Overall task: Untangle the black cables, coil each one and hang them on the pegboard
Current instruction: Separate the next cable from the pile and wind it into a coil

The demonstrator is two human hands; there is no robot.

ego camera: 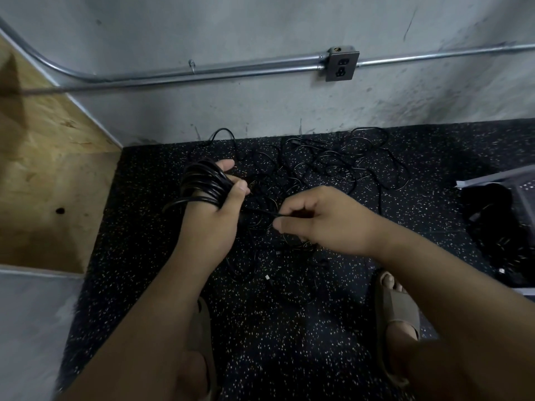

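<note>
A person crouched over a tangle of black cables (pixel 318 169) that lay spread across a black speckled floor (pixel 289 357), from the middle of the frame to the foot of a grey concrete wall (pixel 231 24). The left hand (pixel 214 215), left of centre, wore a coil (pixel 202 183) of thicker black cable wound in several loops around its fingers, with the thumb bent over the loops and gripping them. The right hand (pixel 327 221), just right of centre, pinched a thin strand (pixel 260 213) between thumb and forefinger, its other fingers curled underneath. The strand ran taut between the two hands, above the heap.

A small pale connector (pixel 267 276) lay on the floor below the hands. Tan sandals showed at the bottom of the frame, the right sandal (pixel 402 311) clear, the left sandal (pixel 202 328) half hidden behind the left forearm.

On the wall, a metal conduit (pixel 202 71) crossed the upper part of the frame and met a grey outlet box (pixel 341 63) with two sockets, right of centre. A chipboard panel (pixel 43 169) filled the left side. At the right edge, a dark bundle (pixel 492 227) rested against a grey panel (pixel 521 186); what either was could not be told.
</note>
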